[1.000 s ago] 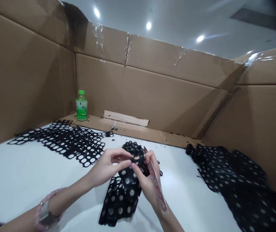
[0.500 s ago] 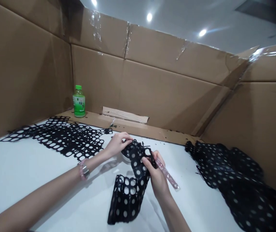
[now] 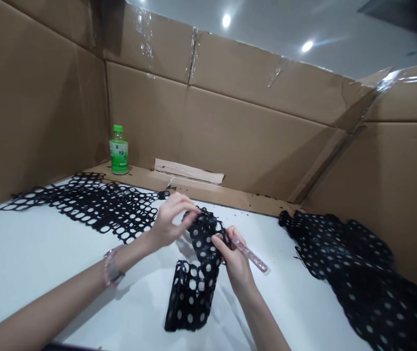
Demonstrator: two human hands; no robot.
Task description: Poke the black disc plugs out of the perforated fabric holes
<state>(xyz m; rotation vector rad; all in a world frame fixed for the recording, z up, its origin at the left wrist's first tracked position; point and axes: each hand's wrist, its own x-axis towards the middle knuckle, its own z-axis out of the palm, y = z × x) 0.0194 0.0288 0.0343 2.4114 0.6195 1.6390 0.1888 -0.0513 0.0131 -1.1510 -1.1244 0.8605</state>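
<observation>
A strip of black fabric with pale round dots and holes [image 3: 203, 241] hangs and curls over the white table in the middle. My right hand [image 3: 235, 253] grips the strip's right edge between thumb and fingers, and a slim pinkish transparent tool [image 3: 251, 256] rests in the same hand, pointing down to the right. My left hand [image 3: 174, 219] is at the strip's upper left end, fingertips pinched together at the fabric's edge. A bracelet and a metal band circle the left wrist.
Black net with open holes [image 3: 102, 204] lies at the left. Dotted black fabric [image 3: 350, 263] is heaped at the right. A green bottle [image 3: 119, 151] stands at the back left. Cardboard walls [image 3: 248, 131] surround the white table [image 3: 21, 253].
My left hand has shifted slightly up and left, its wrist turned. The strip's upper part has bunched and moved a little left, while my right hand keeps its hold.
</observation>
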